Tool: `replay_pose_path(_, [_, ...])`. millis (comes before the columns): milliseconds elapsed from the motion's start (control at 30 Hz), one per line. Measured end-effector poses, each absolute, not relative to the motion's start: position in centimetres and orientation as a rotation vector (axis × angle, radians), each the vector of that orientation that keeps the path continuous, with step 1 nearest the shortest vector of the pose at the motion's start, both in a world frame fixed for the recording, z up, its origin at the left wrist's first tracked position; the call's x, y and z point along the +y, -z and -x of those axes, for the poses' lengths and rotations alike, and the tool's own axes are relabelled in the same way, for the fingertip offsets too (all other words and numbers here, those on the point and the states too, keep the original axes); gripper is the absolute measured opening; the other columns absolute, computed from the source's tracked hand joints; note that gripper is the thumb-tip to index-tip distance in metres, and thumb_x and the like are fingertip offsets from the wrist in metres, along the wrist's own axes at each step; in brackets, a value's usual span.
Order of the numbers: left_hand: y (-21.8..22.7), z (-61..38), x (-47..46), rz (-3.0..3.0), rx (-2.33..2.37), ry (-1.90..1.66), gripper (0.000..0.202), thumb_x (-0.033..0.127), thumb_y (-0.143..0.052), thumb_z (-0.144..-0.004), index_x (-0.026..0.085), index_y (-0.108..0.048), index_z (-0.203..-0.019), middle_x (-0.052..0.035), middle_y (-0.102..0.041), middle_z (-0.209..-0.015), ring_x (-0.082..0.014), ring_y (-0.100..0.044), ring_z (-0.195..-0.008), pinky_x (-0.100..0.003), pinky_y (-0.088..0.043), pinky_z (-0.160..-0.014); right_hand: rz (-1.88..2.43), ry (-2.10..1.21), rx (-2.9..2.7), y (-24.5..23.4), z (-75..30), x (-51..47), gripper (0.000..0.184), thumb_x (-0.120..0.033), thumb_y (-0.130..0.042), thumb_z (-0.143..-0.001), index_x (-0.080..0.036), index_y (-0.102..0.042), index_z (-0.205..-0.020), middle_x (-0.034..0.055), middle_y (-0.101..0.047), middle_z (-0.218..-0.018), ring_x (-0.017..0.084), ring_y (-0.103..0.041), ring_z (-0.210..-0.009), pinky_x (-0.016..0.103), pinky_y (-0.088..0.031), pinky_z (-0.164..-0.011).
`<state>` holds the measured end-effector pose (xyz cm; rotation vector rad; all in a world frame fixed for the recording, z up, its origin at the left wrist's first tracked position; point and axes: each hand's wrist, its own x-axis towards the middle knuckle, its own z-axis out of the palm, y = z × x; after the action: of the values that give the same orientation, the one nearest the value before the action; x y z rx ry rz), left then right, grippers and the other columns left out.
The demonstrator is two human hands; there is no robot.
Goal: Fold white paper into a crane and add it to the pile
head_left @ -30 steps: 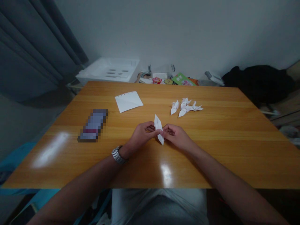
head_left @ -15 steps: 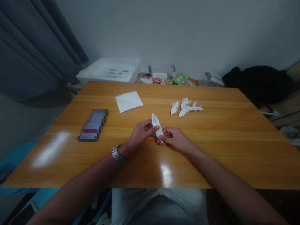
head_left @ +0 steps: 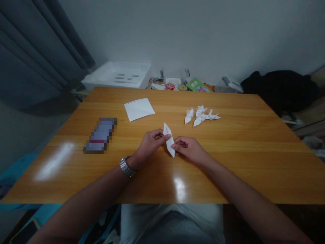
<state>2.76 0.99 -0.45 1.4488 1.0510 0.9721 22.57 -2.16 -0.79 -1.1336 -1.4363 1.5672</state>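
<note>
A narrow piece of folded white paper (head_left: 168, 142), pointed at both ends, is held above the near middle of the table. My left hand (head_left: 153, 141) is closed on its left side, thumb lying on top and fingers curled beneath. At its lower right edge, my right hand (head_left: 189, 147) pinches the paper between thumb and fingers. Farther off to the right lie several folded white paper figures (head_left: 200, 117), grouped close together. A flat white paper sheet (head_left: 139, 109) with a perforated edge rests beyond my left hand.
The wooden table (head_left: 254, 152) carries a blurred-out phone (head_left: 101, 135) on the left. Behind its far edge are a white foam box (head_left: 119, 74), a green booklet (head_left: 198, 85) and small packets. A dark heap (head_left: 279, 88) sits at the back right.
My right hand's fingers have shifted slightly up along the folded paper's right edge, uncovering its lower tip. The left hand keeps nearly the same hold. The other objects stay put.
</note>
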Motion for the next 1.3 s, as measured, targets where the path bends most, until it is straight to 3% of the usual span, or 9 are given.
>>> replay_pose_path(167, [0.5, -3.0, 0.9, -1.445, 1.078, -0.956, 0.036, 0.050, -0.076, -0.081, 0.014, -0.071, -0.082, -0.0052, -0.074, -0.079, -0.0150, -0.068, -0.069, -0.023, -0.053, -0.063, 1.173, -1.538, -1.495, 0.9, -22.7, -2.2, 0.039, -0.055, -0.074, -0.083, -0.016, -0.067, -0.083, 0.0022, -0.069, -0.071, 0.014, -0.062, -0.062, 0.027, -0.049, -0.062])
replay_pose_path(333, [0.6, -3.1, 1.1, -1.426, 1.120, -0.959, 0.035, 0.049, -0.076, -0.080, 0.014, -0.070, -0.081, -0.0048, -0.074, -0.078, -0.0154, -0.068, -0.068, -0.024, -0.053, -0.062, 1.172, -1.443, -1.607, 1.4, -22.9, -2.1, 0.030, -0.047, -0.064, -0.092, -0.017, -0.069, -0.091, 0.0037, -0.072, -0.079, 0.016, -0.066, -0.070, 0.029, -0.052, -0.067])
replay_pose_path(467, [1.1, -2.9, 1.4, -1.416, 1.128, -0.958, 0.037, 0.050, -0.076, -0.080, 0.014, -0.070, -0.083, -0.0047, -0.074, -0.081, -0.0162, -0.069, -0.072, -0.026, -0.056, -0.066, 1.185, -1.178, -1.708, 1.3, -23.5, -1.8, 0.017, -0.030, -0.063, -0.094, -0.020, -0.066, -0.107, 0.0047, -0.075, -0.095, 0.018, -0.070, -0.085, 0.031, -0.055, -0.078])
replay_pose_path(567, [1.5, -2.7, 1.6, -1.394, 1.118, -0.984, 0.037, 0.047, -0.078, -0.079, 0.015, -0.067, -0.095, -0.0014, -0.070, -0.076, -0.0151, -0.067, -0.069, -0.026, -0.057, -0.065, 1.096, -1.031, -1.865, 1.1, -24.0, -1.5, 0.026, -0.018, -0.061, -0.093, -0.023, -0.064, -0.119, 0.0048, -0.074, -0.103, 0.018, -0.071, -0.092, 0.032, -0.056, -0.083])
replay_pose_path(667, [1.6, -2.7, 1.7, -1.344, 1.089, -1.011, 0.046, 0.041, -0.080, -0.079, 0.017, -0.057, -0.111, 0.0035, -0.065, -0.069, -0.0136, -0.066, -0.062, -0.024, -0.056, -0.059, 1.008, -0.723, -2.094, 0.9, -24.2, -1.4, 0.029, -0.018, -0.064, -0.093, -0.024, -0.066, -0.121, 0.0058, -0.071, -0.103, 0.020, -0.068, -0.092, 0.034, -0.055, -0.084])
replay_pose_path(900, [1.9, -3.0, 1.5, -1.339, 1.080, -0.951, 0.045, 0.035, -0.079, -0.079, 0.019, -0.051, -0.109, 0.0015, -0.066, -0.075, -0.0139, -0.067, -0.063, -0.024, -0.055, -0.057, 0.813, -0.275, -2.306, 1.3, -24.2, -1.3, 0.021, -0.019, -0.059, -0.098, -0.022, -0.069, -0.116, 0.0117, -0.067, -0.116, 0.022, -0.066, -0.103, 0.035, -0.058, -0.086])
replay_pose_path(1100, [2.5, -2.6, 1.9, -1.581, 1.196, -0.938, 0.043, 0.039, -0.075, -0.085, 0.019, -0.054, -0.117, -0.0023, -0.066, -0.092, -0.0131, -0.067, -0.071, -0.024, -0.056, -0.063, 0.691, -0.202, -2.399, 1.6, -24.8, -1.0, 0.022, -0.016, -0.054, -0.100, -0.020, -0.069, -0.116, 0.0116, -0.071, -0.122, 0.021, -0.069, -0.111, 0.035, -0.060, -0.092])
replay_pose_path(1200, [2.3, -1.9, 2.1, -1.844, 1.232, -0.949, 0.032, 0.037, -0.069, -0.091, 0.018, -0.061, -0.116, -0.0063, -0.065, -0.105, -0.0153, -0.068, -0.081, -0.028, -0.058, -0.070, 0.738, -0.243, -2.451, 2.0, -25.2, -0.6, 0.022, -0.017, -0.053, -0.101, -0.021, -0.071, -0.113, 0.0111, -0.071, -0.123, 0.021, -0.070, -0.110, 0.035, -0.061, -0.092])
replay_pose_path(1300, [1.9, -1.3, 2.2, -2.269, 1.122, -0.843, 0.017, 0.032, -0.064, -0.096, 0.020, -0.070, -0.105, -0.0069, -0.065, -0.108, -0.0203, -0.064, -0.102, -0.038, -0.055, -0.094, 0.783, -0.272, -2.487, 2.5, -25.4, -0.1, 0.020, -0.017, -0.055, -0.100, -0.020, -0.072, -0.110, 0.0114, -0.073, -0.120, 0.022, -0.071, -0.107, 0.038, -0.061, -0.092])
